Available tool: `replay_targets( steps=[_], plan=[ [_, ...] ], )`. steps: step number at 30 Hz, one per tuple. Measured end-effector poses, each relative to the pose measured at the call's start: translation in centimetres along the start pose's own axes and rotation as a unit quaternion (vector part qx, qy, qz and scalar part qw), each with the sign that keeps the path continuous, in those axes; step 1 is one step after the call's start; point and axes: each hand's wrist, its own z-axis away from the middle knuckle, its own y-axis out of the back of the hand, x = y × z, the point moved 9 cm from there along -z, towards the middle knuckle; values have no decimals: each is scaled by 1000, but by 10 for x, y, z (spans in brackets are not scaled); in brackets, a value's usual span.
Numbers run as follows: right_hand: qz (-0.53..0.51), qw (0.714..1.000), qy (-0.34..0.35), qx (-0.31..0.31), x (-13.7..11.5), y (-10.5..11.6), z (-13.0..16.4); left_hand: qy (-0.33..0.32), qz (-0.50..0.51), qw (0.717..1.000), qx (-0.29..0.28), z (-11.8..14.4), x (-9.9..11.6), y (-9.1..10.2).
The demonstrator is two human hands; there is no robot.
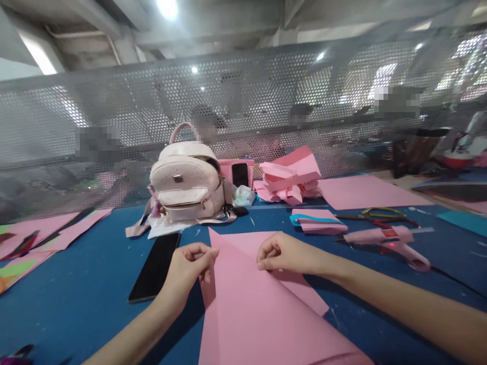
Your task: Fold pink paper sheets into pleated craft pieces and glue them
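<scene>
A: Your left hand pinches the folded pink paper at its left edge; your right hand presses curled fingers on the fold.

B: Just left of your grip lies a black phone; beyond it, a backpack.

Bright ceiling lamps glare overhead; edges bend and blur, centre stays sharp.

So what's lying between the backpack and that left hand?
In the head view, a black phone lies on the blue table between the backpack and the left hand.
</scene>
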Motion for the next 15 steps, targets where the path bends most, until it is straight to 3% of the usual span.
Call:
replay_targets(
  steps=[5,11,15],
  plan=[
    [-22,999,3,-36,1,-12,2,4,15,1000,0,-6,-9,4],
    [-43,998,6,-45,6,-16,-1,34,47,996,-64,-2,-19,-15],
    [-52,998,-1,-47,9,-15,-2,34,83,993,-80,1,-18,-17]
  ],
)
